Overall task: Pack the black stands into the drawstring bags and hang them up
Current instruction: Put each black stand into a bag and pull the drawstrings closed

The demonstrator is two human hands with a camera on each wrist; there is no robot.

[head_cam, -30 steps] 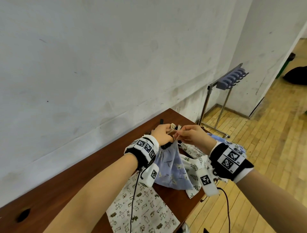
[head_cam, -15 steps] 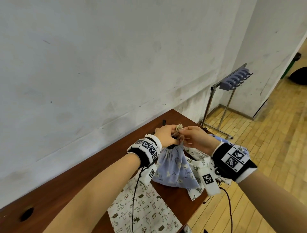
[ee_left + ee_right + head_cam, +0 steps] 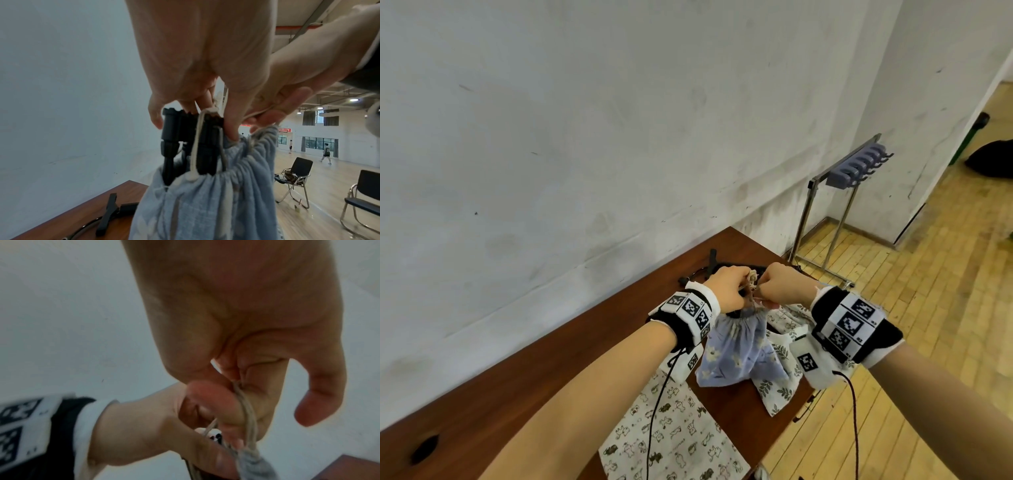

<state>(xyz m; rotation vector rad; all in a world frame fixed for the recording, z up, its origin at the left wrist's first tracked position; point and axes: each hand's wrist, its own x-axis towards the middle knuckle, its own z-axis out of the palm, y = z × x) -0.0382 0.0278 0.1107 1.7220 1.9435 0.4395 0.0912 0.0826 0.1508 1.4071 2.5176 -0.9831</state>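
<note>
A blue floral drawstring bag (image 3: 736, 346) hangs above the brown table (image 3: 544, 373), its mouth gathered. A folded black stand (image 3: 185, 141) sticks up out of the bag's mouth (image 3: 236, 177). My left hand (image 3: 726, 287) pinches a cream drawstring (image 3: 195, 146) at the top of the stand. My right hand (image 3: 780, 284) pinches the other drawstring (image 3: 246, 410) right beside it. Both hands meet over the bag. Another black stand (image 3: 722, 265) lies on the table behind the hands.
A white animal-print bag (image 3: 674, 442) lies flat at the table's near edge, and a leaf-print bag (image 3: 777, 380) lies under the blue one. A metal rack with purple hooks (image 3: 856, 164) stands on the wooden floor at the right, by the wall.
The bag's mouth has drawn tighter around the stand. Both hands have moved closer together and the bag has lifted a little.
</note>
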